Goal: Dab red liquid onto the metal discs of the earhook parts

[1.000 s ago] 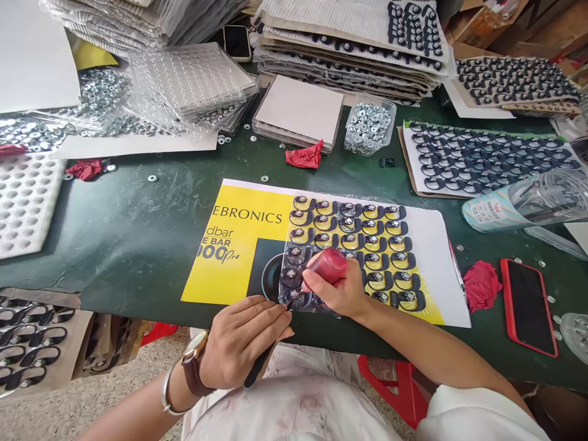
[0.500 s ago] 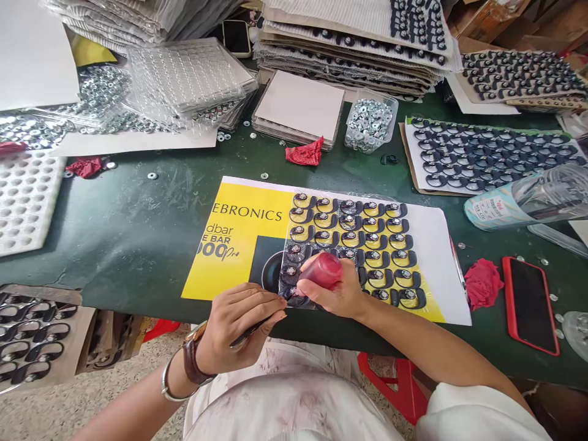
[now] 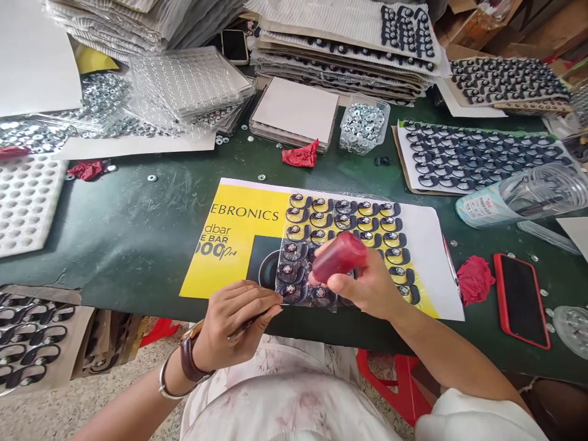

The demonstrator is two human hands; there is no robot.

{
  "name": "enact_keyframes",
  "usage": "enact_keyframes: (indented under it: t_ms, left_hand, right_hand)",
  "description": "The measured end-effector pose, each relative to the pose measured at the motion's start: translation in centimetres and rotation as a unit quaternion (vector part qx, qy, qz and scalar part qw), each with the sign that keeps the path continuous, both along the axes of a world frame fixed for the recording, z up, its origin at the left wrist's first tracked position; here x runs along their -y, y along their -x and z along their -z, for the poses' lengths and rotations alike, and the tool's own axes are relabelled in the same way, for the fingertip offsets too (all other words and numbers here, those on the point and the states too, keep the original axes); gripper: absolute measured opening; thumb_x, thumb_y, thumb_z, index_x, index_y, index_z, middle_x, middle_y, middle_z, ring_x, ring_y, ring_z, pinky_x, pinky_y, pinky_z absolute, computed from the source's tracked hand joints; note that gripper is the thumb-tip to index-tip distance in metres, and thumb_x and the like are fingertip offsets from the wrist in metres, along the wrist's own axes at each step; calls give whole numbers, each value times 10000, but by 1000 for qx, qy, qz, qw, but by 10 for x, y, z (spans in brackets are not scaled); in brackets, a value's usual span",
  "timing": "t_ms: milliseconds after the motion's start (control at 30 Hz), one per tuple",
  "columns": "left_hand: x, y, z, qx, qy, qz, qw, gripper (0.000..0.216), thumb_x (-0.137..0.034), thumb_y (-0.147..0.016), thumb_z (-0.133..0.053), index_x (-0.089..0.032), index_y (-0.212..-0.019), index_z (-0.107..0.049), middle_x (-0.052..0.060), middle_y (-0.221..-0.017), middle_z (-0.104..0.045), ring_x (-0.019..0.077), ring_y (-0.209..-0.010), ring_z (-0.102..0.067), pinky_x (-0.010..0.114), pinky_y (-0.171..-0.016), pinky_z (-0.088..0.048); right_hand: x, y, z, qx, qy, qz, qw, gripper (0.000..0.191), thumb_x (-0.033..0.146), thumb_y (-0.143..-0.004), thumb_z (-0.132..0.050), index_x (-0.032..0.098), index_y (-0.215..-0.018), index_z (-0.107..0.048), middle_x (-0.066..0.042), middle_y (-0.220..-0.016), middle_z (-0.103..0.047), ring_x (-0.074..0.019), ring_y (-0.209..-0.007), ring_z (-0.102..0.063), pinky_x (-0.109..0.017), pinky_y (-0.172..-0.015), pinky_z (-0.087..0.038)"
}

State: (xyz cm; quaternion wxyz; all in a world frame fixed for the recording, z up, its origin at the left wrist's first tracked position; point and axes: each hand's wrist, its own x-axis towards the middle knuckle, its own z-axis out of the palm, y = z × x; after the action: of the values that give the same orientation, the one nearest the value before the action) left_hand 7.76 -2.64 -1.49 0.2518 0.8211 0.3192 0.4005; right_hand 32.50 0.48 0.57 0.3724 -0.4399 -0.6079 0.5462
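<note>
A yellow printed sheet (image 3: 239, 236) lies on the green table, with a clear film of several black ear-hook parts (image 3: 367, 223) on it. My right hand (image 3: 367, 288) is closed round a small red bottle (image 3: 339, 257), tipped with its nozzle down at the lower left parts. My left hand (image 3: 236, 324) rests at the table edge, fingers pinched on a thin dark tool (image 3: 250, 321) whose tip touches the film's lower left corner. A brown watch and a bangle sit on that wrist.
A tub of metal washers (image 3: 364, 125) and a red cloth (image 3: 301, 154) lie behind the sheet. More sheets of black parts (image 3: 478, 156) sit at right, beside a clear bottle (image 3: 523, 196), a red cloth (image 3: 474, 278) and a red phone (image 3: 521, 300). Stacked trays (image 3: 184, 79) fill the back.
My right hand has shifted right and lifted a little with the red bottle, whose nozzle now tilts further down and left. The left hand has kept its place at the film's corner.
</note>
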Motion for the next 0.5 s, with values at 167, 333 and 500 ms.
enact_keyframes:
  t_ms: [167, 333, 500]
  left_hand:
    - [8, -17, -4, -66, -107, 42, 991, 201, -93, -836, -650, -91, -1036, -656, 75, -913, -740, 174, -844, -712, 305, -799, -586]
    - [3, -40, -4, -98, -158, 76, 980, 157, -177, -896, -617, -82, -1013, -660, 72, -907, -745, 167, -830, -719, 300, -797, -606]
    - [1, -48, -1, -118, -176, 88, 973, 138, -179, -908, -606, -78, -969, -677, 71, -880, -747, 170, -806, -721, 298, -775, -609]
  right_hand:
    - [9, -17, 30, -51, -8, 111, 992, 194, 374, -813, -723, 193, -845, -661, -20, -671, -673, -173, -603, -677, -311, -614, -584]
    - [17, -17, 48, -92, -8, 116, 989, 185, 350, -833, -699, 193, -913, -641, -19, -630, -701, -179, -549, -693, -298, -555, -581]
    - [18, -16, 51, -46, -25, 92, 994, 210, 368, -808, -712, 188, -887, -638, -23, -611, -686, -170, -536, -668, -298, -553, -560]
